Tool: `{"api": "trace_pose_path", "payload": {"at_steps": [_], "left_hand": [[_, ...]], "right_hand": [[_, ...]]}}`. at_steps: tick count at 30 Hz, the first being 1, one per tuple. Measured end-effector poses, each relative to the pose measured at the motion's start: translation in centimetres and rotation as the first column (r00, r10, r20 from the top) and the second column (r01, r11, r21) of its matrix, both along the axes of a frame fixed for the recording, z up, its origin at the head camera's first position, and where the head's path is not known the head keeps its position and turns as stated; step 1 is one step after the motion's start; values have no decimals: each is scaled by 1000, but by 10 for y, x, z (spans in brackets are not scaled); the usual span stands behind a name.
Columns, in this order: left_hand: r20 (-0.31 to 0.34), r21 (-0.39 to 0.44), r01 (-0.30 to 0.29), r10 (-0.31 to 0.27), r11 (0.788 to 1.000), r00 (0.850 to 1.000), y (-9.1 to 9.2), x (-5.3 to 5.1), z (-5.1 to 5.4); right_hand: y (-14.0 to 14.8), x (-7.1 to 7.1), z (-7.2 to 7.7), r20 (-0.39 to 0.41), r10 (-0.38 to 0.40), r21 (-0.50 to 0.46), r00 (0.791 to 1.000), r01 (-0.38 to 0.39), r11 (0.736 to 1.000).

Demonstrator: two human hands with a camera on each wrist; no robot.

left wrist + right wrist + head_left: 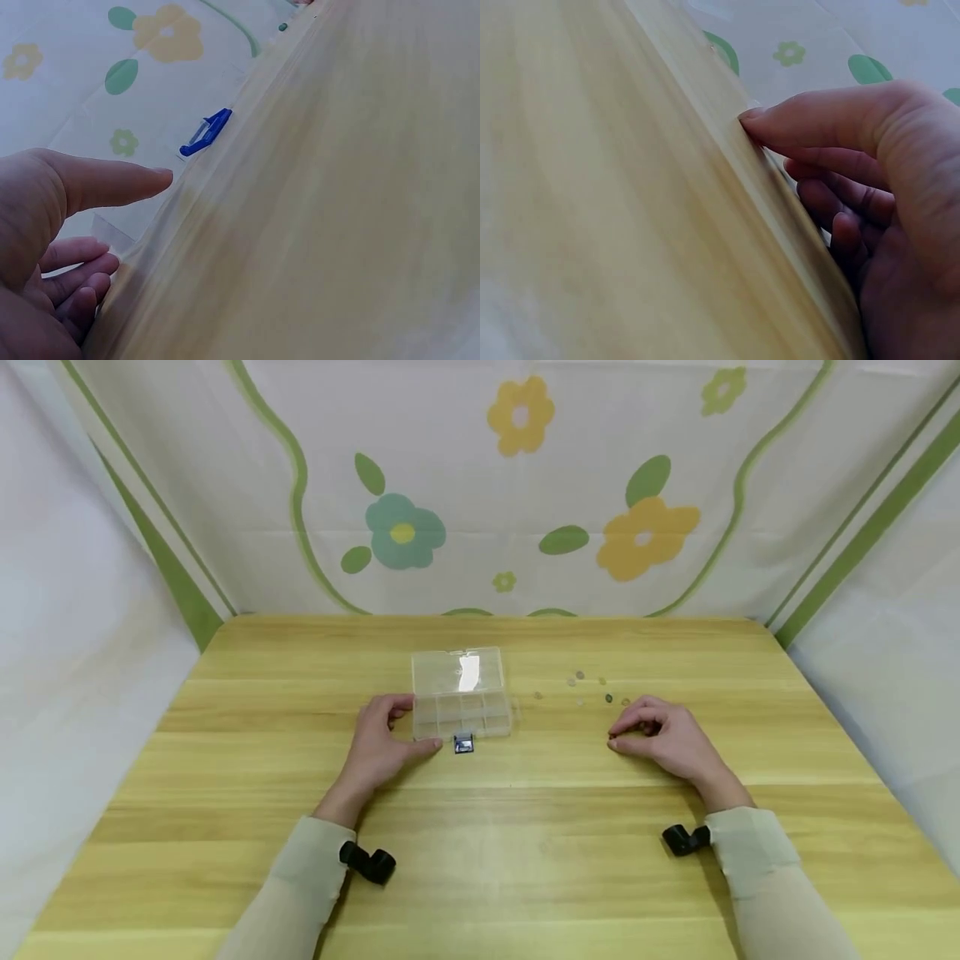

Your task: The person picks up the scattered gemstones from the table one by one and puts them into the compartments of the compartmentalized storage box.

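Observation:
A clear plastic compartment box (pixel 425 727) stands on the table with its lid raised at the back. My left hand (pixel 378 745) holds the box's near left corner, fingers along the left wall and thumb straight along the front. Beside that thumb, a blue latch (pixel 463 744) sticks out from the box front; the latch (pixel 207 133) also shows in the left wrist view. To the right, my right hand (pixel 667 739) pinches a tiny dark reddish piece (pixel 611 737) between thumb and forefinger, low over the table. Its exact kind is too small to tell, and the right wrist view hides it.
Several tiny round pieces lie between the box and the right hand, mostly clear or pale, with one dark green piece (pixel 609 698) among them. The wooden table (pixel 517 860) ends at the back against a flowered cloth (pixel 465 460).

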State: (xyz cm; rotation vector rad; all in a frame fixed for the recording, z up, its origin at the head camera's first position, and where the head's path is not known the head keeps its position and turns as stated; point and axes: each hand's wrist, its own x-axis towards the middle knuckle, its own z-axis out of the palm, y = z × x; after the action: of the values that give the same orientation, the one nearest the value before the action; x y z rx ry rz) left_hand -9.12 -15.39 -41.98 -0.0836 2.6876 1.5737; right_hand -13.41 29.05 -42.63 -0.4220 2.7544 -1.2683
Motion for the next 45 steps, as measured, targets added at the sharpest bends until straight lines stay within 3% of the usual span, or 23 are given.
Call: {"api": "trace_pose_path", "payload": {"at_steps": [9, 22, 34, 45], "left_hand": [[2, -5, -28, 28, 1000, 1000, 2, 5, 0], [-33, 0, -25, 25, 1000, 999, 0, -7, -3], [-31, -4, -24, 24, 1000, 999, 4, -6, -3], [-45, -17, -17, 16, 1000, 999, 3, -7, -3]], "right_hand": [[-1, 3, 0, -6, 4, 20, 1000, -3, 1000], [-8, -5, -1, 10, -51, 24, 999, 51, 998], [-21, -4, 8, 37, -154, 2, 987, 154, 988], [-46, -9, 11, -3, -102, -66, 995, 102, 993]]}}
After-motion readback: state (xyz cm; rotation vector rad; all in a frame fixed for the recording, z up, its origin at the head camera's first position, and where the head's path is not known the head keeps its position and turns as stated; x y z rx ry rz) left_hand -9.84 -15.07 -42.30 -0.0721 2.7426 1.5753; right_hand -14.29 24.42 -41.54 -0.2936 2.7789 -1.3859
